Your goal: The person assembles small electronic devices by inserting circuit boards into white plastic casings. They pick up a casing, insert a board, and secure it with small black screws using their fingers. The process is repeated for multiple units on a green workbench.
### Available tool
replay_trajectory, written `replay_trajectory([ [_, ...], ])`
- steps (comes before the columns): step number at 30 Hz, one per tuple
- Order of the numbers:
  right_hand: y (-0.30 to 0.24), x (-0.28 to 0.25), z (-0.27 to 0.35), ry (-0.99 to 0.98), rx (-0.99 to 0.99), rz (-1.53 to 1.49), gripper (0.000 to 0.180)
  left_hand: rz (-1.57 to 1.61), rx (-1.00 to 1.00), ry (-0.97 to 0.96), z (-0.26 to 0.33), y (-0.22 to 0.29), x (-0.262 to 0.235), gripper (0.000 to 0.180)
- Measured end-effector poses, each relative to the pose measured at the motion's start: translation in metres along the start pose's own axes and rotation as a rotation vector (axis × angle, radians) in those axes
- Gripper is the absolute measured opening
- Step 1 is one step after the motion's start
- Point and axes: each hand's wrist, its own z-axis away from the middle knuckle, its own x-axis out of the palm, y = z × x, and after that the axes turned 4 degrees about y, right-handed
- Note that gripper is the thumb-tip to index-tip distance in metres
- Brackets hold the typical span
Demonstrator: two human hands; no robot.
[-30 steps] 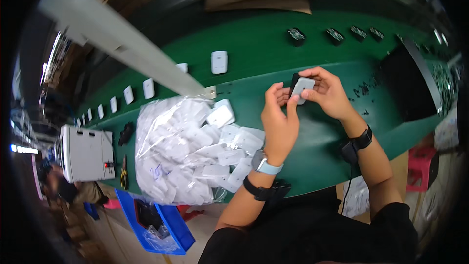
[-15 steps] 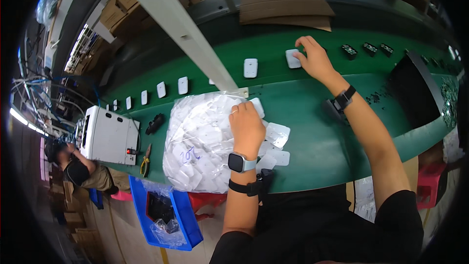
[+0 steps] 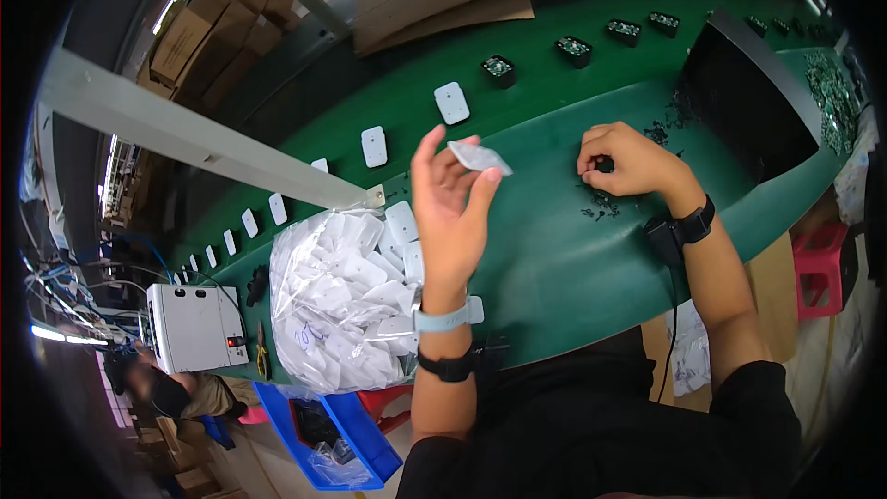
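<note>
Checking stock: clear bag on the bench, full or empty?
Well filled: the bag bulges with white covers; more lie at its right edge.

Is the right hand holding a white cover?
No, the left hand holds the white plastic cover, while the right hand is near small black parts.

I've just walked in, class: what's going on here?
A person's left hand holds a tilted white piece above the green table. The right hand, fingers curled, is by small black parts; whether it grips one is unclear. A bag of white pieces sits to the left. Behind, white cases and black units form a line.
</note>
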Motion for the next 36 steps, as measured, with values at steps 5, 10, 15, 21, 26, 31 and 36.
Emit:
replay_trajectory([
  [5,0.006,0.003,-0.004,-0.013,-0.114,0.168,0.006,0.321,-0.222,-0.031,-0.001,-0.045,0.015,0.057],
  [10,0.000,0.000,0.002,-0.084,-0.028,0.254,0.009,0.352,-0.219,-0.026,-0.003,-0.057,0.012,0.055],
  [15,-0.002,0.000,0.004,-0.081,-0.042,0.317,0.010,0.404,-0.274,-0.022,0.003,-0.054,0.018,0.053],
  [21,0.004,0.003,0.002,-0.049,-0.062,0.338,0.009,0.450,-0.321,-0.039,0.005,-0.053,0.022,0.052],
  [26,-0.004,-0.009,0.002,-0.073,-0.057,0.312,0.010,0.440,-0.327,-0.016,0.006,-0.051,0.021,0.053],
  [31,-0.002,0.003,0.001,-0.123,-0.093,0.276,0.009,0.433,-0.343,-0.003,0.005,-0.048,0.021,0.055],
  [36,-0.002,0.004,0.001,-0.135,-0.100,0.339,0.007,0.433,-0.368,-0.008,0.005,-0.049,0.021,0.054],
])
